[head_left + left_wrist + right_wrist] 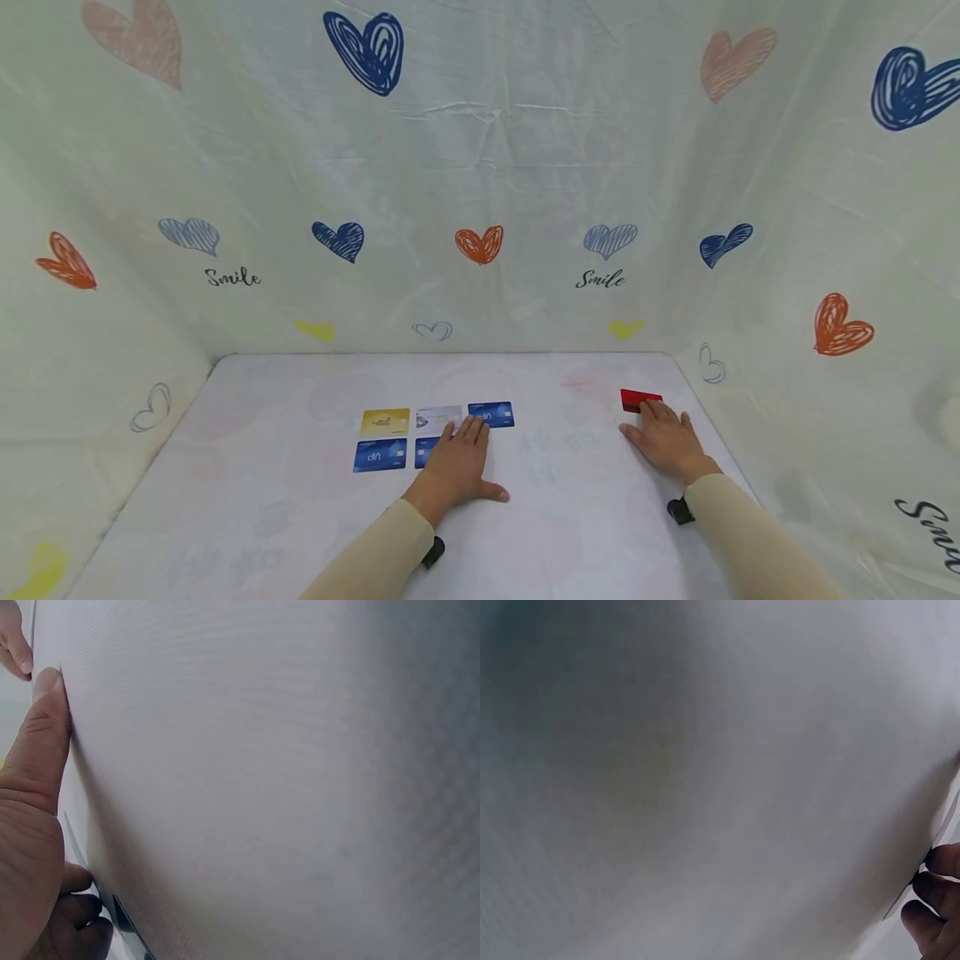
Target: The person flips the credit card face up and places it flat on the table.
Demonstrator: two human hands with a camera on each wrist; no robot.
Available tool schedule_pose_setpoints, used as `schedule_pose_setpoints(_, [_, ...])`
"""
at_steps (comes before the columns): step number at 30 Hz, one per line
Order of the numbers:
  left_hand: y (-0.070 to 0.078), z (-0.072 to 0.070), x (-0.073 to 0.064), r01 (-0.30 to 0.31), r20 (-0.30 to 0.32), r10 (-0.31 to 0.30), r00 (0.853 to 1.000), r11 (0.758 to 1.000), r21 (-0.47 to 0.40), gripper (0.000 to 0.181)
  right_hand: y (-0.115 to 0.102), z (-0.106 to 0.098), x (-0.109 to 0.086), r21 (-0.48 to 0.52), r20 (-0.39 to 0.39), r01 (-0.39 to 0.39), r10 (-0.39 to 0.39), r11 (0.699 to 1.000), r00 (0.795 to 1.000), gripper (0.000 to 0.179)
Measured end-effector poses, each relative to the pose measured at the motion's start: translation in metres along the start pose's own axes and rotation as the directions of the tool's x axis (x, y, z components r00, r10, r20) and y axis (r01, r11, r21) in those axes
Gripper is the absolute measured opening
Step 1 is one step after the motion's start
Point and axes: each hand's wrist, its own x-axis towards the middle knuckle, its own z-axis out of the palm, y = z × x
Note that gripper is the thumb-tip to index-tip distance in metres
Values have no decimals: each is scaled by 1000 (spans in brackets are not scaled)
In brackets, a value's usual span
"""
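My left hand [459,468] lies palm down over a group of cards, its fingers stretched forward and its thumb out to the right. Its fingertips reach the lower edges of a silver-white card [437,417] and a blue card [497,412]. Another blue card [424,450] is partly covered by that hand. A gold card [385,422] and a further blue card [379,455] form the group's left side. Farther right, my right hand [663,440] rests its fingertips on the near edge of a red card [636,398] with a dark stripe. Whatever lies under the left palm is hidden.
The white table [285,500] carries faint printed patterns. Behind it and at both sides hangs a pale curtain [420,192] with colored hearts and "Smile" lettering. Near each wrist a small black device [681,510] shows at the cuff.
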Motion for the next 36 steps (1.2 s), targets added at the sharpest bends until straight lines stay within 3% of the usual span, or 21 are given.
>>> schedule_pose_setpoints(15, [0, -2, -3, -3, -4, 3, 1000, 1000, 0, 120, -47, 7, -12, -64, -19, 151, -152, 987, 988, 70])
schedule_pose_setpoints(26, [3, -1, -9, -26, -9, 26, 1000, 1000, -12, 112, -84, 13, -32, -46, 8, 282, -282, 958, 959, 68])
schedule_pose_setpoints(36, [11, -3, -18, -65, -10, 64, 998, 997, -41, 94, -119, 20, -46, -75, 62, 312, -308, 947, 949, 69])
